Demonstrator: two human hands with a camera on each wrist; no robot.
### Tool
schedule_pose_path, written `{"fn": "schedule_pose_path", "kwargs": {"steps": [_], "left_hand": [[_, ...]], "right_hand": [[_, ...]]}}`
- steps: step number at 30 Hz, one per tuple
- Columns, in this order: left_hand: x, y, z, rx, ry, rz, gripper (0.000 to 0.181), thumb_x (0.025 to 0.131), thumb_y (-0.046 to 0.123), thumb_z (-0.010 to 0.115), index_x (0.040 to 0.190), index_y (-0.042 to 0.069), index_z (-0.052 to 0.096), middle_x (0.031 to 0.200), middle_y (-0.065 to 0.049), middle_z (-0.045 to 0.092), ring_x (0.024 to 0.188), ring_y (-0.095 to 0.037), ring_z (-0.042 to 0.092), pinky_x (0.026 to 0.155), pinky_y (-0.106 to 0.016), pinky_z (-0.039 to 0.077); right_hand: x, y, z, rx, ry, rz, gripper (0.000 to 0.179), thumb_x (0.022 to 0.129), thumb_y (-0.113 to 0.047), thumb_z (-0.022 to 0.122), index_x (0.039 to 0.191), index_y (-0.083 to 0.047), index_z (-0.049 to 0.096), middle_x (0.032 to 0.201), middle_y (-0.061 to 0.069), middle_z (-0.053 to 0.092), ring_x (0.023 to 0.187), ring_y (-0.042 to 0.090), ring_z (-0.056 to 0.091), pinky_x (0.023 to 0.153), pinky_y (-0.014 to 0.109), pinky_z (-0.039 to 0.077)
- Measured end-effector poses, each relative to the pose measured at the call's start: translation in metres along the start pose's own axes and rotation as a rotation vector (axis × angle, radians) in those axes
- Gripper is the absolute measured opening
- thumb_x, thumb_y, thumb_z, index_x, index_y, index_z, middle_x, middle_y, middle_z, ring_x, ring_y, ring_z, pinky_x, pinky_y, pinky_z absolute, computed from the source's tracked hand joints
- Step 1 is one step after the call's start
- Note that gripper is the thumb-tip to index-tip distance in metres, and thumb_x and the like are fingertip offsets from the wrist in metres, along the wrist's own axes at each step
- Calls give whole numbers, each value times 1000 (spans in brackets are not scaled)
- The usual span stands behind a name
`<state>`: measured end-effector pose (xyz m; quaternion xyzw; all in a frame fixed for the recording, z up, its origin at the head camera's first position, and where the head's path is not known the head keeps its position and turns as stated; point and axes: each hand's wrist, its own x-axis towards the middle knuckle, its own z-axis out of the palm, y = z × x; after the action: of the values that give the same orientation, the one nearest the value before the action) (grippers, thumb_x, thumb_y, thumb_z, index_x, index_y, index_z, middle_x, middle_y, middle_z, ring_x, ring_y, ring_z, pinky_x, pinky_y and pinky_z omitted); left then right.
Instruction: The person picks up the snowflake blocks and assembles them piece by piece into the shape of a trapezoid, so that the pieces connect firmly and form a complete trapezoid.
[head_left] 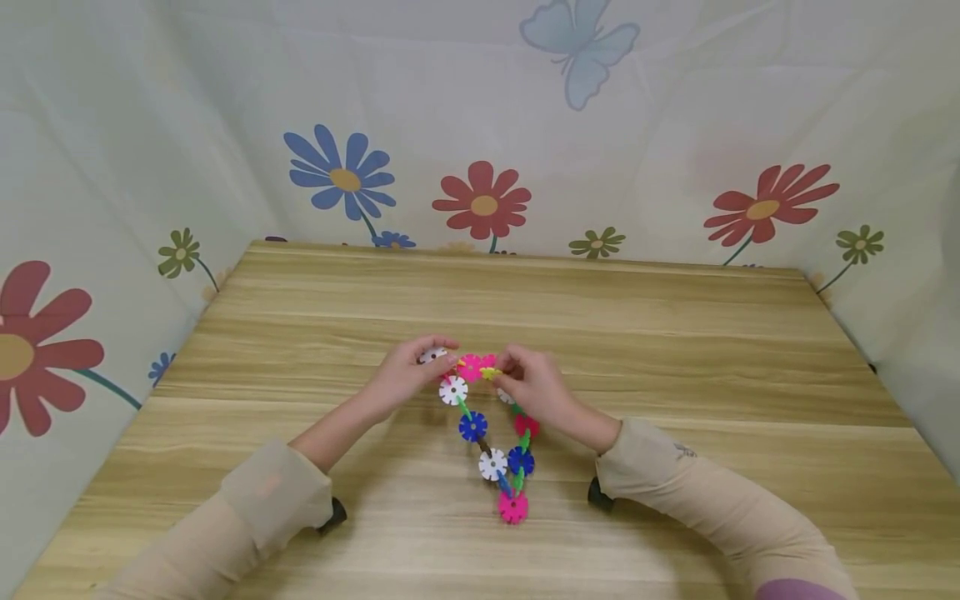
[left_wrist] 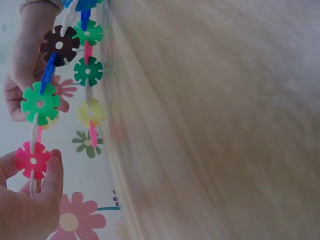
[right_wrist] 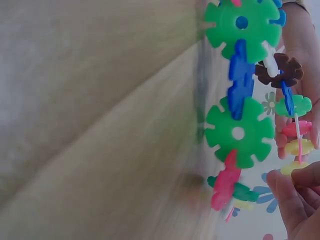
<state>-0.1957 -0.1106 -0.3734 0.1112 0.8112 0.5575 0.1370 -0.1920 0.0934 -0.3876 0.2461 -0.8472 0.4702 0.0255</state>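
Observation:
A chain of slotted, flower-shaped plastic discs (head_left: pixel 472 427) hangs in a loop from both hands, above the wooden table. At its upper left, my left hand (head_left: pixel 401 375) holds the chain between thumb and fingers, by a white disc (head_left: pixel 432 356). In the left wrist view a pink disc (left_wrist: pixel 33 160) sits between those fingers. Across from it, my right hand (head_left: pixel 542 390) pinches a yellow disc (head_left: pixel 491 373) with thumb and forefinger. Pink discs (head_left: pixel 471 367) lie between the two hands. A pink disc (head_left: pixel 513 506) forms the loop's lowest point. My right fingers partly hide the chain's right side.
The wood-grain table (head_left: pixel 300 308) spreads around both arms. Behind it and along the sides hangs a pale cloth (head_left: pixel 420 83) printed with flowers and a butterfly. Dark bands (head_left: pixel 332 515) show under the sleeve cuffs.

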Motion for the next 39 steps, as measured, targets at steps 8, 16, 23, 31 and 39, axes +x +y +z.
{"fn": "schedule_pose_path", "kwargs": {"steps": [8, 16, 23, 31, 39], "left_hand": [[0, 5, 2, -15, 29, -37, 40, 88, 23, 54, 122, 2, 50, 108, -16, 60, 87, -20, 63, 76, -30, 52], [1, 4, 4, -11, 57, -16, 40, 87, 18, 56, 121, -1, 50, 108, -19, 60, 82, -19, 64, 73, -30, 52], [-1, 7, 4, 75, 77, -19, 41, 87, 24, 56, 123, 5, 50, 114, -16, 59, 82, -19, 64, 76, -37, 51], [0, 6, -1, 102, 26, 10, 46, 87, 28, 56, 126, 6, 46, 105, -16, 62, 81, -19, 64, 73, -37, 52], [1, 5, -6, -16, -141, -15, 48, 86, 22, 58, 127, 3, 43, 101, -17, 61, 80, -19, 63, 78, -40, 51]], "right_hand": [[0, -6, -3, -35, 56, -70, 10, 73, 7, 65, 73, 2, 57, 70, 13, 65, 62, 18, 62, 56, 14, 49], [2, -9, -3, -120, 60, -76, 12, 70, 8, 65, 70, -2, 58, 67, 9, 64, 59, 13, 58, 55, 14, 48], [5, -12, -3, -130, 37, -76, 12, 71, 7, 64, 71, -2, 57, 67, 9, 64, 59, 12, 58, 55, 14, 48], [10, -11, -9, -117, -29, -26, 8, 74, 5, 64, 76, -2, 59, 73, 9, 64, 64, 13, 58, 57, 15, 48], [16, -8, -19, -87, -103, -34, 5, 78, 2, 61, 80, -3, 60, 79, 9, 64, 70, 14, 59, 63, 18, 50]]}}
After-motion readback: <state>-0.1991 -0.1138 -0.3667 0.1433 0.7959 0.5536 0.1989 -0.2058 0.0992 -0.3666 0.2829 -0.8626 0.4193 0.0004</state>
